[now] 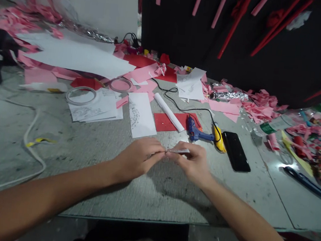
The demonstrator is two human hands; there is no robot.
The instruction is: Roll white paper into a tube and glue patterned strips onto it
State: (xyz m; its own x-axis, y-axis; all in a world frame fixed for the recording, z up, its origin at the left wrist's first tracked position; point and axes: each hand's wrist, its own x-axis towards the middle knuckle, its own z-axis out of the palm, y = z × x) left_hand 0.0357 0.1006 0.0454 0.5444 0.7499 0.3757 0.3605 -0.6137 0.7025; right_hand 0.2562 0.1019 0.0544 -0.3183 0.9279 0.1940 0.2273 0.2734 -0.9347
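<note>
My left hand (141, 154) and my right hand (191, 160) meet fingertip to fingertip just above the table's front half. Both pinch a small, thin strip of white paper (178, 150), which sticks out to the right across my right fingers. Most of the strip is hidden by the fingers. Just beyond the hands are a white sheet with a dark print (141, 115), a rolled white paper tube (169, 112) and a red paper piece (163, 123). A blue glue gun (200, 134) lies beyond my right hand, beside a yellow-handled tool (219, 137).
A black phone (236, 151) and a dark blue cutter (306, 182) lie to the right. Tape rolls (81, 96), printed sheets (98, 116) and a white cable (33, 131) occupy the left. Pink paper scraps (264, 104) pile along the back. A black cord (184, 109) crosses the middle.
</note>
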